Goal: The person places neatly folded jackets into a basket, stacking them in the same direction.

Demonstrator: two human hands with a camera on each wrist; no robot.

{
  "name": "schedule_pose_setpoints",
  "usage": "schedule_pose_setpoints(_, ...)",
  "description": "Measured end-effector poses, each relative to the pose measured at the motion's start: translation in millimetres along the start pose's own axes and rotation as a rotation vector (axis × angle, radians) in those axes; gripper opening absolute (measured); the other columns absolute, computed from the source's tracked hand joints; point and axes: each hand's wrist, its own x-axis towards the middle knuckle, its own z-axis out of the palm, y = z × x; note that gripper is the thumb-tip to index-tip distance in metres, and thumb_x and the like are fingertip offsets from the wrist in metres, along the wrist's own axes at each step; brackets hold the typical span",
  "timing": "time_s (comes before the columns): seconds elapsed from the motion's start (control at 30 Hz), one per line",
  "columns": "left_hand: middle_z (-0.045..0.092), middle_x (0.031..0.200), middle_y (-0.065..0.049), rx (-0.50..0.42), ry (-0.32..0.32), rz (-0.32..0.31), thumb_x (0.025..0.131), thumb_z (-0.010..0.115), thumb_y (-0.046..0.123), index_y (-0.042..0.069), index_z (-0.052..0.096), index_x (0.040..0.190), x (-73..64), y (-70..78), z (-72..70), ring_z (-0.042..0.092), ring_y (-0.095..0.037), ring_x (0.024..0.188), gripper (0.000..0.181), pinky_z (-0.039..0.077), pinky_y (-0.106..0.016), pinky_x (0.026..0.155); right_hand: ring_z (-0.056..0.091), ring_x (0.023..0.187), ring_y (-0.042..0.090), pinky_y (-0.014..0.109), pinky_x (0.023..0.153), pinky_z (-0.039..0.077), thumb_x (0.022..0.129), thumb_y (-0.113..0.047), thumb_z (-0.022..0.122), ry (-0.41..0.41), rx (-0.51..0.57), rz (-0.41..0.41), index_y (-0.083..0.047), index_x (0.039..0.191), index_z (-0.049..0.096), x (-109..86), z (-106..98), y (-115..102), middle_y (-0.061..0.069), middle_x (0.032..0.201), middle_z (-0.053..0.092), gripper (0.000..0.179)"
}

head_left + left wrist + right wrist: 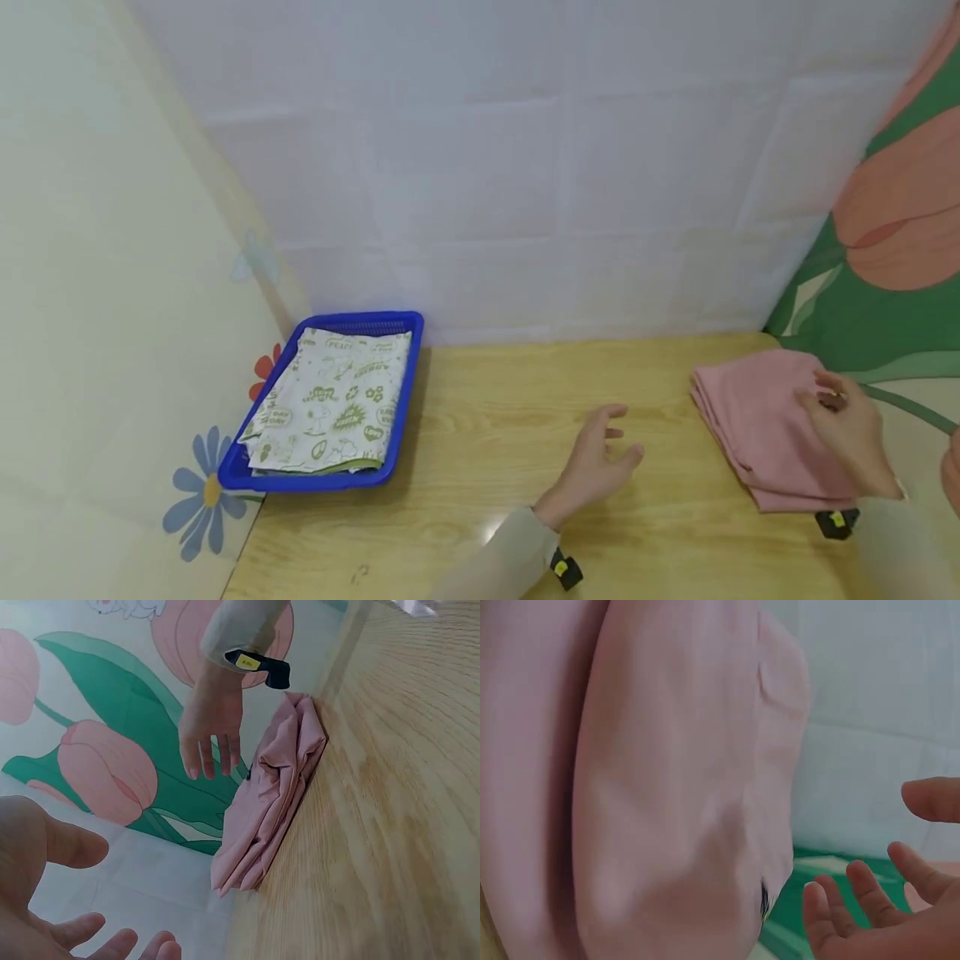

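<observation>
A folded pink cloth garment (765, 417) lies on the right side of the wooden table, its layers stacked along the near-left edge. My right hand (847, 429) hovers over its right part, fingers loosely bent and holding nothing. Seen from the right wrist, the pink fabric (667, 780) fills the left half, with the fingers (874, 896) spread apart from it. Over the middle of the table is my left hand (592, 462), its thumb and fingers parted around nothing. In the left wrist view the pink bundle (270, 795) stands beyond that hand.
At the left sits a blue basket (401, 417) holding a folded white cloth (330, 392) with green print. A white sheet (525, 208) hangs along the back of the table (480, 517). Flower-patterned curtains flank both sides, one with a green leaf and pink tulip (907, 200).
</observation>
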Motion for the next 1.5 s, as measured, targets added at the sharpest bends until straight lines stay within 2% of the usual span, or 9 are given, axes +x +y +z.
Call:
schedule_pose_setpoints(0.07, 0.049, 0.157, 0.005, 0.01, -0.01, 0.005, 0.103, 0.071, 0.029, 0.023, 0.046, 0.156, 5.9, 3.1, 10.8, 0.057, -0.014, 0.13, 0.059, 0.054, -0.032, 0.105, 0.05, 0.094, -0.016, 0.003, 0.067, 0.036, 0.107, -0.028, 0.061, 0.009, -0.081, -0.006, 0.012, 0.151, 0.045, 2.7, -8, 6, 0.017, 0.136, 0.06, 0.062)
schedule_pose_setpoints(0.13, 0.049, 0.157, 0.004, 0.024, -0.022, 0.014, 0.102, 0.071, 0.029, 0.021, 0.046, 0.156, 11.1, 6.5, 21.7, 0.057, -0.012, 0.129, 0.06, 0.055, -0.029, 0.101, 0.065, 0.098, 0.008, 0.013, 0.068, 0.043, 0.107, -0.027, 0.059, 0.016, -0.158, 0.023, 0.015, 0.151, 0.043, 5.5, -14, 10, 0.039, 0.14, 0.053, 0.063)
schedule_pose_setpoints(0.27, 0.05, 0.156, 0.002, 0.04, -0.042, 0.016, 0.102, 0.072, 0.028, 0.018, 0.046, 0.156, 17.3, 11.9, 42.4, 0.056, -0.01, 0.127, 0.061, 0.054, -0.024, 0.097, 0.053, 0.117, 0.067, 0.059, 0.083, 0.054, 0.107, -0.028, 0.058, -0.011, -0.243, 0.084, 0.017, 0.154, 0.038, 8.2, -23, 23, 0.05, 0.143, 0.045, 0.068)
schedule_pose_setpoints(0.33, 0.051, 0.154, 0.004, 0.052, -0.046, 0.003, 0.102, 0.072, 0.028, 0.019, 0.046, 0.156, 19.8, 11.6, 52.9, 0.056, -0.009, 0.126, 0.061, 0.053, -0.022, 0.095, 0.052, 0.116, 0.068, 0.077, 0.089, 0.046, 0.106, -0.028, 0.06, -0.03, -0.269, 0.08, 0.018, 0.152, 0.038, 7.1, -24, 30, 0.051, 0.14, 0.047, 0.069)
schedule_pose_setpoints(0.53, 0.056, 0.144, 0.003, 0.09, -0.029, -0.064, 0.1, 0.073, 0.028, 0.022, 0.048, 0.154, 31.2, -1.8, 90.1, 0.056, -0.005, 0.117, 0.06, 0.054, -0.025, 0.093, 0.062, 0.092, 0.054, 0.059, 0.073, 0.051, 0.099, -0.021, 0.067, -0.044, -0.334, -0.024, 0.022, 0.138, 0.051, 0.9, -22, 55, 0.046, 0.112, 0.062, 0.06)
schedule_pose_setpoints(0.63, 0.055, 0.142, 0.004, 0.141, -0.027, -0.077, 0.099, 0.074, 0.028, 0.022, 0.048, 0.154, 35.9, -9.4, 106.9, 0.057, -0.006, 0.118, 0.061, 0.055, -0.026, 0.097, 0.061, 0.099, 0.06, 0.063, 0.077, 0.052, 0.098, -0.02, 0.067, -0.077, -0.347, -0.038, 0.024, 0.134, 0.05, -3.8, -21, 64, 0.05, 0.117, 0.059, 0.059)
schedule_pose_setpoints(0.93, 0.049, 0.152, -0.006, 0.333, -0.044, 0.048, 0.098, 0.071, 0.034, 0.012, 0.043, 0.158, 59.2, -11.4, 121.9, 0.054, -0.015, 0.137, 0.07, 0.049, -0.027, 0.113, 0.051, 0.113, 0.07, 0.076, 0.089, 0.045, 0.104, -0.032, 0.059, -0.168, -0.373, -0.011, 0.019, 0.144, 0.042, -1.6, -21, 71, 0.055, 0.133, 0.046, 0.067)
schedule_pose_setpoints(1.3, 0.058, 0.137, 0.004, 0.079, -0.047, -0.089, 0.089, 0.08, 0.031, 0.019, 0.056, 0.142, 86.1, -1.2, 135.3, 0.054, -0.006, 0.125, 0.06, 0.049, -0.026, 0.106, 0.047, 0.118, 0.073, 0.078, 0.094, 0.043, 0.105, -0.035, 0.06, -0.201, -0.336, -0.007, 0.016, 0.147, 0.04, 8.0, -17, 54, 0.056, 0.138, 0.042, 0.069)
schedule_pose_setpoints(1.5, 0.048, 0.157, 0.001, 0.064, -0.023, -0.227, 0.087, 0.082, 0.037, 0.024, 0.043, 0.16, 87.5, 12.9, 143.2, 0.047, -0.012, 0.142, 0.084, 0.047, -0.033, 0.114, 0.043, 0.122, 0.072, 0.078, 0.096, 0.041, 0.107, -0.036, 0.06, -0.22, -0.291, -0.003, 0.014, 0.15, 0.037, 5.9, -19, 54, 0.055, 0.141, 0.04, 0.07)
